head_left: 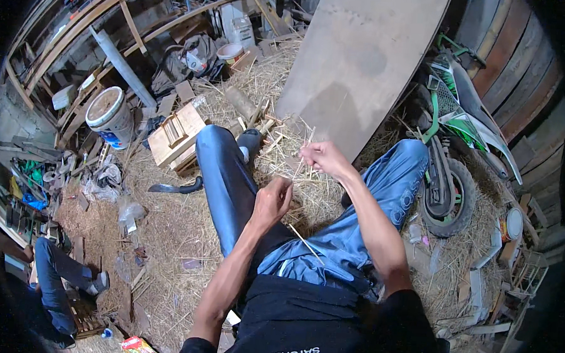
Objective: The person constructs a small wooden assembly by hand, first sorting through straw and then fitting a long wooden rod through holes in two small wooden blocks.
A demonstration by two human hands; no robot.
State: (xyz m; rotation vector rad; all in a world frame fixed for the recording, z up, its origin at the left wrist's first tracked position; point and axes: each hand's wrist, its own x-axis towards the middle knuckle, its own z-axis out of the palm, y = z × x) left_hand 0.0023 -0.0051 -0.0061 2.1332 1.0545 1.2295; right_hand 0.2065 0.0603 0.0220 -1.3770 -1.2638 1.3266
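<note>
My left hand [273, 202] is closed above my lap, fingers curled and thumb pressed to them. What it holds, if anything, is too small to make out. Farther forward and to the right, my right hand [327, 159] pinches what looks like a thin pale strip [307, 137]. Straw of the same colour lies behind it, so the strip's ends are hard to tell. Another thin pale stick [306, 244] lies across my lap on the blue trousers. Between my feet is a heap of straw and split sticks [274, 144].
Left of my knee stand a wooden box [177, 134] and a dark-handled blade [176, 186] on the floor. A white bucket [111, 118] is beyond. Ahead leans a large board [363, 54]; a green-white motorbike [461, 121] stands right. Another person's leg [57, 274] shows lower left.
</note>
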